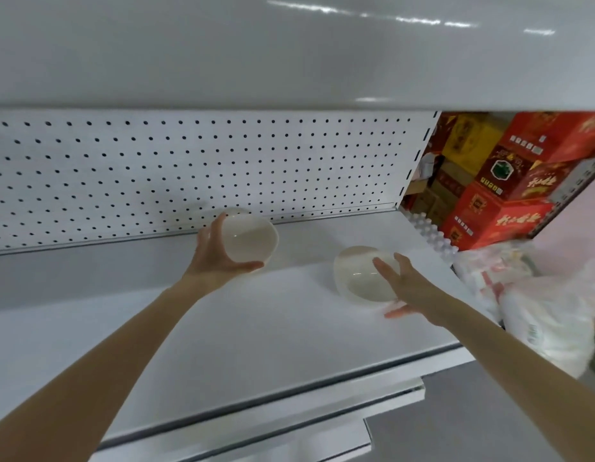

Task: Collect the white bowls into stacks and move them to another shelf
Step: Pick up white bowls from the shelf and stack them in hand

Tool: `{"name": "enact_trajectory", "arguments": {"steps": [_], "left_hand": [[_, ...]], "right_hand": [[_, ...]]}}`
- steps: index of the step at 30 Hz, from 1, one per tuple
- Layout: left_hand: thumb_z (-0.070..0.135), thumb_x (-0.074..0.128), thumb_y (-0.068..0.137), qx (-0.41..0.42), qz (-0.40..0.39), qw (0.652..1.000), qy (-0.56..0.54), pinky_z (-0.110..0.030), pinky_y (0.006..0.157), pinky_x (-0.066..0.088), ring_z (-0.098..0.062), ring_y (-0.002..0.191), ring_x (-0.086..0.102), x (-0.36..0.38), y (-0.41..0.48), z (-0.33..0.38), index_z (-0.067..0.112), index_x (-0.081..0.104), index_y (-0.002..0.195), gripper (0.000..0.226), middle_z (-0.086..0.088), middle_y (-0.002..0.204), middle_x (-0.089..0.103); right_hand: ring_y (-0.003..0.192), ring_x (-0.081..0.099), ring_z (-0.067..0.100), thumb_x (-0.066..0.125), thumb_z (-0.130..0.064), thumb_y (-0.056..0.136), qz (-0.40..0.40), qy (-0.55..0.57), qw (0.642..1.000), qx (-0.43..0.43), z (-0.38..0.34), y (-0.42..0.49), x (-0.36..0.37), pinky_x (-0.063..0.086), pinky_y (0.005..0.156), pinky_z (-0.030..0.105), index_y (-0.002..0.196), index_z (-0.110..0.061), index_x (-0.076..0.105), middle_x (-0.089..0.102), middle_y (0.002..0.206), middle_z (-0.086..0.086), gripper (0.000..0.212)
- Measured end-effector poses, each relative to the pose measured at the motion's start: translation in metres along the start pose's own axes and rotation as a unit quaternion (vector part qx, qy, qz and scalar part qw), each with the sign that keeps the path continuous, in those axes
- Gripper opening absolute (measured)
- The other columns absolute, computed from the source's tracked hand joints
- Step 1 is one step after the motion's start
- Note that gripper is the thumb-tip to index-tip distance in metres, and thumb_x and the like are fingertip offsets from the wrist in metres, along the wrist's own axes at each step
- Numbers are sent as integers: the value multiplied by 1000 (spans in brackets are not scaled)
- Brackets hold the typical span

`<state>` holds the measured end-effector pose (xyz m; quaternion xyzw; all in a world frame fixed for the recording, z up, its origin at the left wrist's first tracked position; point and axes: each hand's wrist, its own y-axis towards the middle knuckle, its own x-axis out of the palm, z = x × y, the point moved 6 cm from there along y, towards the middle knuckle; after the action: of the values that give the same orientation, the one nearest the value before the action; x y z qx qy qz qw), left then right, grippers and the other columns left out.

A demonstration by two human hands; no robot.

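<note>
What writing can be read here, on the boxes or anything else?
Nothing reads clearly.
Red boxes: yellow characters, too blurred.
Their white labels: too small.
Plastic bags: red print, blurred.
No text: left white bowl, right white bowl, pegboard.

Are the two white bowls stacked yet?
No: left hand grips one round white bowl, apart from the other bowl by the right hand.

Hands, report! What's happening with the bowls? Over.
Left hand grips left bowl, tilted, near pegboard. Right hand open at right bowl, contact unclear. Nothing between the bowls on shelf.
</note>
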<state>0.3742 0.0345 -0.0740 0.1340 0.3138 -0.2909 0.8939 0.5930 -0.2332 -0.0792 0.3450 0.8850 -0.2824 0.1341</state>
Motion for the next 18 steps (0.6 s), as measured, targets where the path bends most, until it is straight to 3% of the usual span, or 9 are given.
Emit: {"name": "enact_trajectory", "arguments": {"steps": [4, 9, 14, 18], "left_hand": [[31, 90, 61, -53, 27, 998, -14, -39, 103, 37, -29, 131, 36, -11, -21, -6, 33, 14, 149, 116, -9, 147, 26], [31, 88, 65, -83, 58, 995, 5, -43, 103, 37, -33, 130, 37, -44, -52, -31, 33, 14, 148, 111, -12, 144, 27], [33, 90, 60, -114, 114, 987, 15, -42, 105, 36, -33, 126, 41, -84, -93, -61, 20, 10, 153, 124, -18, 141, 33], [32, 90, 59, -148, 159, 976, 0, -45, 107, 34, -35, 130, 37, -116, -125, -83, 21, 10, 153, 124, -18, 145, 29]], "right_hand": [[77, 69, 28, 41, -59, 93, -16, -27, 999, -11, 0, 2, -2, 59, 56, 32, 147, -28, 19, 44, 123, 6, 66], [56, 64, 23, 47, -51, 94, -34, -50, 996, -68, -7, 7, 15, 49, 44, 24, 137, -26, 24, 54, 110, 11, 56], [50, 61, 20, 56, -42, 94, -75, -31, 987, -136, -32, 3, 64, 51, 47, 28, 125, -24, 36, 59, 100, 10, 41], [57, 65, 23, 61, -38, 92, -123, -14, 979, -161, -59, -4, 122, 51, 47, 27, 125, -26, 38, 59, 105, 10, 42]]}}
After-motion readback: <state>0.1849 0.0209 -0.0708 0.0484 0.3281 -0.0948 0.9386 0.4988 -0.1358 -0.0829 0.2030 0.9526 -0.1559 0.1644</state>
